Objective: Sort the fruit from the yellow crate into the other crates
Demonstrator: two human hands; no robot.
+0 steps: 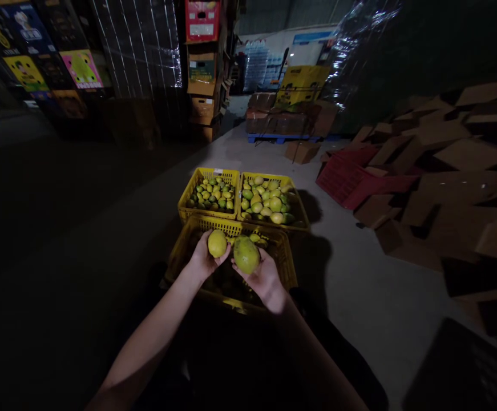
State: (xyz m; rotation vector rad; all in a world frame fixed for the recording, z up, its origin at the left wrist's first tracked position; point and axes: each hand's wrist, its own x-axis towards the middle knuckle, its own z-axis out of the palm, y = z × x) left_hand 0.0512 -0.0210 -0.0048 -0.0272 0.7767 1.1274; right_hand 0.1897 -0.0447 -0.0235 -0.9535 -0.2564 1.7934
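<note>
My left hand (201, 261) is closed around a yellow lemon (217, 244). Beside it, my right hand (269, 279) grips a larger green-yellow lemon (246, 255) with dark marks on its skin. Both fruits are held up, a small gap between them, over the near yellow crate (291, 264). A few lemons (257, 238) show in that crate behind my right hand; its lower part is too dark to make out. Touching its far side are two more yellow crates, the left one (184, 206) with smaller yellow and green lemons, the right one (303, 214) with bigger ones.
Flattened cardboard boxes (466, 188) are heaped at the right, with a red crate (346, 177) at their edge. A small carton (302, 152) lies before a blue pallet (274, 138) loaded with boxes. Stacked cartons (202, 68) stand behind the crates. Grey floor (342, 257) surrounds them.
</note>
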